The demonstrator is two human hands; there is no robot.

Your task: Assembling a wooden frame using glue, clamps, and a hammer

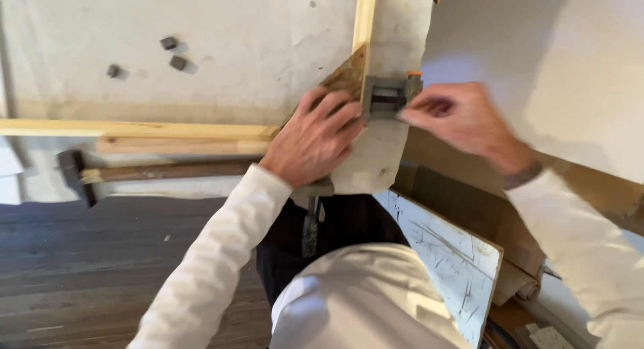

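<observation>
Pressing your left hand (315, 138) flat, fingers spread, on the wooden frame corner (349, 74), you pinch the metal clamp (386, 97) there with your right hand (456, 118). Pale cloth covers the surface (235, 40); a hammer (134, 171) lies near its edge above the dark plank floor (87, 268).

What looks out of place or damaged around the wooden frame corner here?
Little stands out. Three small dark blocks lie scattered loose on the cloth, away from the frame corner. A hammer lies beside the wooden strip. The left hand presses the corner; the right hand works the clamp.
</observation>
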